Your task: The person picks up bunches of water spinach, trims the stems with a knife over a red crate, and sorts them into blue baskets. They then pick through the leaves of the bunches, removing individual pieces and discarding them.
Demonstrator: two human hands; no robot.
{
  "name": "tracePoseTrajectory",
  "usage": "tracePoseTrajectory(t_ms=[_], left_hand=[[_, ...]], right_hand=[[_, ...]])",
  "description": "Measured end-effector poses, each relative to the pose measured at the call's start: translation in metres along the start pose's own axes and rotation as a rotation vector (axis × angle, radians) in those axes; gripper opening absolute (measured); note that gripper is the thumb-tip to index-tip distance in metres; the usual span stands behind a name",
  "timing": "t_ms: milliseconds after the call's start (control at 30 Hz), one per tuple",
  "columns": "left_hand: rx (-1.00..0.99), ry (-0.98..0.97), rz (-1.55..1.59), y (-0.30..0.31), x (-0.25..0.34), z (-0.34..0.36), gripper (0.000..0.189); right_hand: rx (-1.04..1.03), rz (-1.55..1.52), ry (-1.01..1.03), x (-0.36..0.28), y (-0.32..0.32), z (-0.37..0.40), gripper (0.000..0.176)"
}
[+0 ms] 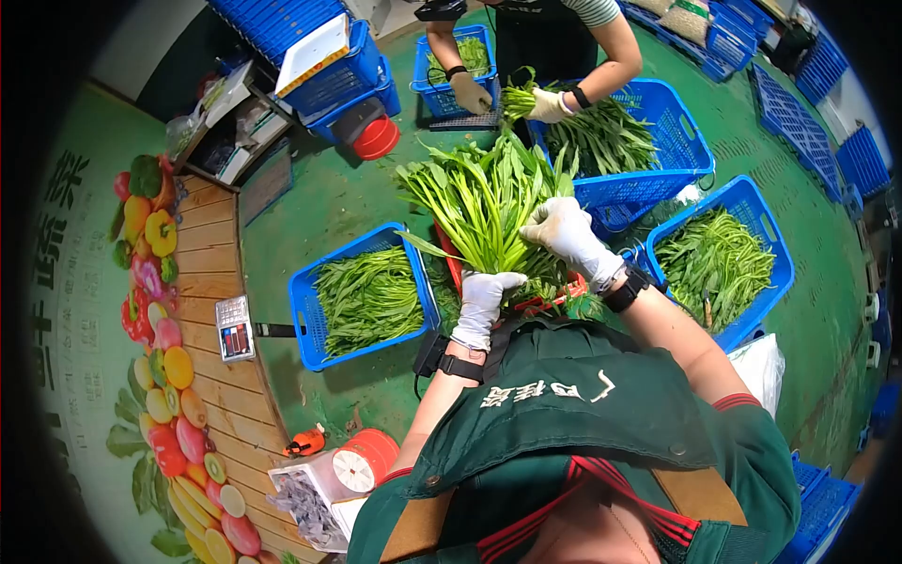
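In the head view, the left hand [484, 308] grips the greens [479, 202] low on their stems, between two crates [376, 349]. The right hand [568, 237] curls at their side; whether it pinches any, I cannot tell. The step looks like tidying a bunch; the next move calls for keeping those stems together.

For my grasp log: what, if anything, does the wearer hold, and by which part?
The left hand holds leafy greens by their lower stems; the right hand is at their side, its grip unclear.
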State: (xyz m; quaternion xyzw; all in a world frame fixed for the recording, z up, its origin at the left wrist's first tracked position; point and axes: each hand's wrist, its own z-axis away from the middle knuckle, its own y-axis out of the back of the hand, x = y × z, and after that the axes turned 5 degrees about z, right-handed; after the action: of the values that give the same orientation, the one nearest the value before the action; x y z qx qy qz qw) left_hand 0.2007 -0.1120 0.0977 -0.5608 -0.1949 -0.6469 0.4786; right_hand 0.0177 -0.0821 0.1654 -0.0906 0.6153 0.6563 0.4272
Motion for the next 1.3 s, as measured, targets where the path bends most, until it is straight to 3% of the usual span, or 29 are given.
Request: tracePoseTrajectory(t_ms=[300, 367, 433, 467, 567, 633, 667, 700, 767, 833, 900, 933, 967, 1100, 1200, 1267, 1300], left_hand=[[0.179, 0.026, 0.101, -0.001, 0.000, 0.008, 0.013], [0.222, 0.037, 0.089, 0.003, -0.002, 0.009, 0.013], [0.269, 0.055, 0.075, 0.011, -0.010, 0.012, 0.012], [0.274, 0.015, 0.110, 0.016, -0.015, 0.010, 0.014], [0.337, 0.017, 0.213, 0.018, -0.010, 0.011, 0.019], [0.333, -0.043, 0.249, 0.018, -0.005, 0.015, 0.017], [0.340, -0.056, 0.247, 0.017, -0.001, 0.017, 0.017], [0.349, -0.061, 0.247, 0.019, -0.003, 0.014, 0.017], [0.338, -0.107, 0.239, 0.023, -0.013, 0.008, 0.025], [0.330, -0.072, 0.218, 0.023, -0.012, 0.009, 0.033], [0.372, -0.232, 0.225, 0.019, -0.011, 0.009, 0.045], [0.366, -0.202, 0.224, 0.018, -0.009, 0.011, 0.047], [0.364, -0.177, 0.223, 0.018, -0.008, 0.012, 0.050], [0.377, -0.293, 0.159, 0.020, -0.013, 0.015, 0.048], [0.347, -0.313, 0.054, 0.027, -0.023, 0.016, 0.044], [0.315, -0.462, -0.399, 0.031, -0.025, 0.013, 0.044], [0.316, -0.462, -0.399, 0.030, -0.023, 0.014, 0.044]], right_hand=[[-0.021, -0.083, 0.086, 0.007, -0.013, -0.025, 0.020], [-0.235, -0.561, 0.185, 0.021, -0.004, -0.041, 0.018], [-0.237, -0.488, 0.104, 0.025, 0.015, -0.038, 0.015], [-0.191, -0.498, 0.242, 0.023, 0.031, -0.028, 0.015], [-0.281, -0.639, 0.281, 0.047, 0.051, -0.016, 0.019], [-0.255, 0.153, 0.289, 0.078, 0.040, -0.033, 0.026], [-0.304, 0.690, 0.277, 0.047, 0.050, -0.017, 0.036], [-0.342, 0.836, 0.329, 0.036, 0.045, -0.013, 0.044], [-0.225, 0.265, 0.452, 0.024, 0.025, -0.013, 0.040], [-0.114, 0.015, 0.672, -0.011, 0.009, -0.009, 0.030], [0.135, 0.107, 0.964, -0.039, -0.008, -0.013, 0.046], [0.133, 0.185, 0.978, -0.041, -0.011, -0.012, 0.054], [0.029, 0.277, 0.897, -0.047, -0.008, -0.009, 0.050], [0.092, 0.313, 0.920, -0.034, -0.010, -0.006, 0.039], [0.162, -0.070, 0.833, -0.039, -0.008, -0.007, 0.017], [0.178, -0.132, 0.632, -0.053, 0.000, -0.001, 0.020], [0.164, -0.193, 0.544, -0.060, 0.003, 0.000, 0.023]])
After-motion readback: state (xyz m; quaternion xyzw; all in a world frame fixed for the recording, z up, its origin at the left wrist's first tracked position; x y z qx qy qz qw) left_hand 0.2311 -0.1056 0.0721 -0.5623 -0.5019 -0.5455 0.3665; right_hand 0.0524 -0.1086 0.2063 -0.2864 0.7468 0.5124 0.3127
